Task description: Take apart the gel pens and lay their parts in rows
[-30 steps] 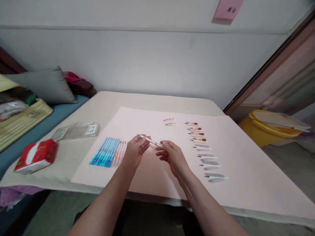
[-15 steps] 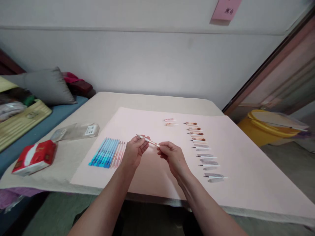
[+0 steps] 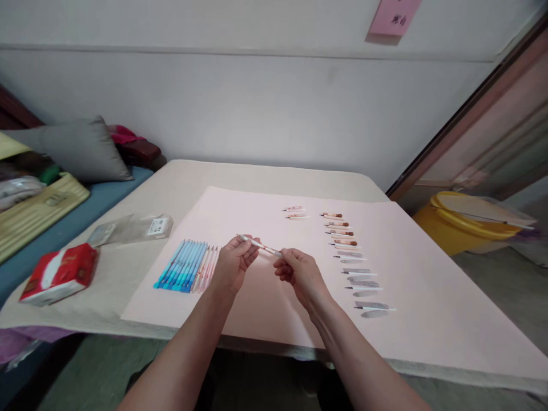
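A white pen with reddish print [image 3: 266, 248] is held level above the pink sheet [image 3: 257, 308]. My left hand [image 3: 238, 254] is closed around its left, tipped end. My right hand [image 3: 298, 266] pinches its right end between thumb and fingertips; that end is partly hidden by the fingers. Below and left of my left hand lie several pink-patterned pens [image 3: 206, 261], partly covered by the hand. Beside them is a row of blue pens [image 3: 182, 264]. Right of my right hand, a column of slim refills with separate barrel parts [image 3: 356, 273] lies on the sheet.
Further up are two pink-patterned pieces with refills [image 3: 295, 216] and several brown-topped pieces [image 3: 342, 233]. On the table's left side sit a red tissue pack [image 3: 62, 273] and a clear plastic bag [image 3: 132, 229]. A yellow bin [image 3: 466, 225] stands right of the table.
My right hand has shifted slightly right along the pen, and more of the pen's right end shows. My left hand has stayed in place.
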Tool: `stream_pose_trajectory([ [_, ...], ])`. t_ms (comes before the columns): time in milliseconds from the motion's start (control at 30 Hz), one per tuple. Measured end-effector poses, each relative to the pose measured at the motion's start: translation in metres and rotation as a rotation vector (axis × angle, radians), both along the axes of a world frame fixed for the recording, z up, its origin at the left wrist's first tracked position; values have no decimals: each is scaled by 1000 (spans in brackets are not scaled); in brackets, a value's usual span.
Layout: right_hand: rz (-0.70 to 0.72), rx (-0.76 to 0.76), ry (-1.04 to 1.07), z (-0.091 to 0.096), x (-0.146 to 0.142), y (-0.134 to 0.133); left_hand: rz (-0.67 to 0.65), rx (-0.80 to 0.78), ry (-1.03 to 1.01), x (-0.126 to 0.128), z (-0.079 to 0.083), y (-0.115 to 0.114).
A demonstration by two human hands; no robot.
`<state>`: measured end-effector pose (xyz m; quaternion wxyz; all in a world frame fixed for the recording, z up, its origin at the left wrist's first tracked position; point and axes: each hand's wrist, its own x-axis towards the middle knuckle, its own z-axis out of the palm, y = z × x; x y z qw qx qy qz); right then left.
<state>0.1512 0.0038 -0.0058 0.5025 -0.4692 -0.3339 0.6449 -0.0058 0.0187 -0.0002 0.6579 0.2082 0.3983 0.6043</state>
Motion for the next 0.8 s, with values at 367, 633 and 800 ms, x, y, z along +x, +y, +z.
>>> stream_pose_trajectory([
  [367, -67, 48, 35, 2, -1, 1, -15, 6, -16, 0, -1, -1],
  [633, -73, 64, -34, 1, -3, 1, -22, 4, -36, 0, -3, -1],
  [800, -130, 170, -119, 3, -2, 1, -23, -19, -80, 2, -8, 1],
])
